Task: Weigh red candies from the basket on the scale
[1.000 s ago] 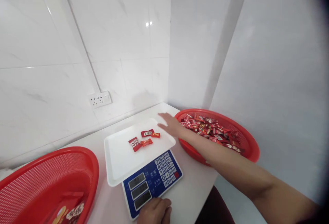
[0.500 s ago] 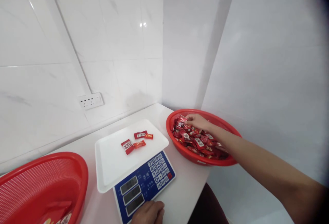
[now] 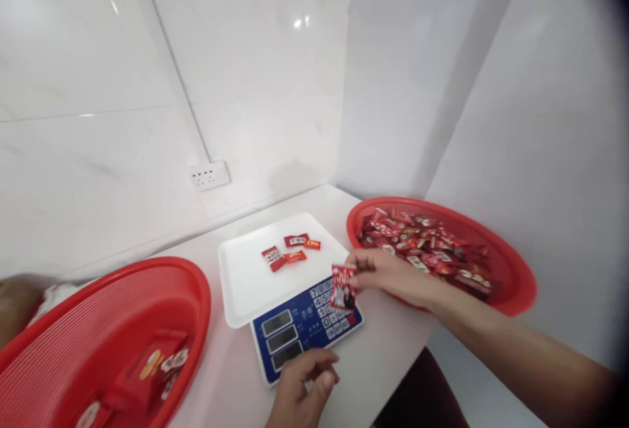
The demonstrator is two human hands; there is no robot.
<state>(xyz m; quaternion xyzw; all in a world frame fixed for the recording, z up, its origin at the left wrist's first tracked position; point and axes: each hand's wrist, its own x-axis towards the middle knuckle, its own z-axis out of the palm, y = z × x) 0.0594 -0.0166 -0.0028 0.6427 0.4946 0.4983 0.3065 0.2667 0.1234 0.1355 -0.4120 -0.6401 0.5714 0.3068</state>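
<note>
My right hand (image 3: 388,274) pinches a small red wrapped candy (image 3: 343,289) by its edge, holding it above the keypad of the scale (image 3: 307,323). By the scale's front edge is my left hand (image 3: 304,385), its fingers loosely curled, thumb apart from them and nothing between. On the scale's white tray (image 3: 246,290) lie several red wrapped candies (image 3: 273,258) in a loose group. To the right, a red basket (image 3: 515,277) holds a heap of similar candies (image 3: 427,244), partly covered by my right hand and forearm.
At the left stands another red basket (image 3: 194,284) with a few red packets (image 3: 147,366) in it. A white table (image 3: 363,356) carries the scale and baskets. Behind it rises a tiled wall with a socket (image 3: 209,175). A blurred part of a person (image 3: 17,303) shows at the left edge.
My right hand has come out of the right basket, bringing a candy left over the scale. My left hand has loosened and opened somewhat. The view has turned left.
</note>
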